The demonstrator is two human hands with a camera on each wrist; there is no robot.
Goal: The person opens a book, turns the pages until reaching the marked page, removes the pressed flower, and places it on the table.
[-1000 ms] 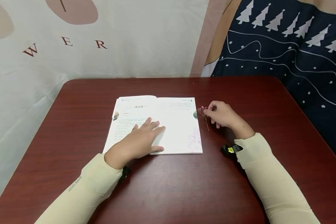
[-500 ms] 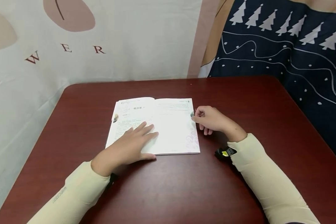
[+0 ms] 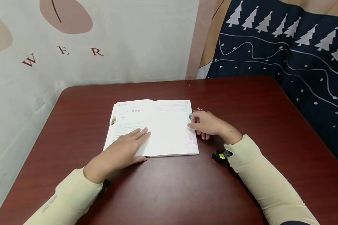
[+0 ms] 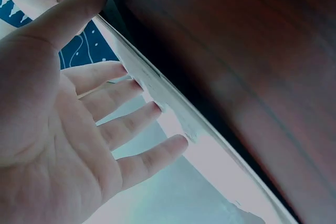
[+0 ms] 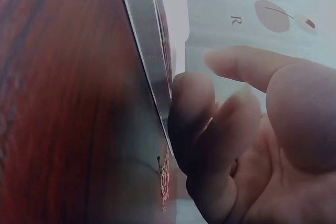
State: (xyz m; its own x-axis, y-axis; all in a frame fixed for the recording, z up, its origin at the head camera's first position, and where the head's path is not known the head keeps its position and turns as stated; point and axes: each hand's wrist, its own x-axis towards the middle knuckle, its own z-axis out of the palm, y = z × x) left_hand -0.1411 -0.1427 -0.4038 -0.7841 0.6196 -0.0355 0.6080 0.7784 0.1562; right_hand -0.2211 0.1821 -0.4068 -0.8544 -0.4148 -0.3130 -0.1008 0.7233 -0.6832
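Observation:
An open book [image 3: 171, 134] with printed pages lies on the table. My left hand [image 3: 121, 148] rests spread on its left page near the gutter, thumb along the near edge. In the left wrist view the fingers [image 4: 152, 161] lie straight and apart over the book. My right hand [image 3: 209, 123] is at the book's right edge, its thumb tip over the right page. In the right wrist view its fingers [image 5: 191, 108] are loosely bent beside the page edges, with nothing visible gripped. A sprig of small pink flowers [image 3: 197, 109] lies just beyond that hand, its stem hidden.
The dark red wooden table [image 3: 169, 193] has a rounded far edge against a pale lettered cloth [image 3: 140, 40]. At the right hangs a navy cloth [image 3: 259, 68] with white trees. A black strap device [image 3: 221, 155] sits on the right wrist.
My right hand has left the pink sprig and moved left and nearer, onto the book's right edge. My left hand has slid a little left and nearer on the page. The view has shifted slightly.

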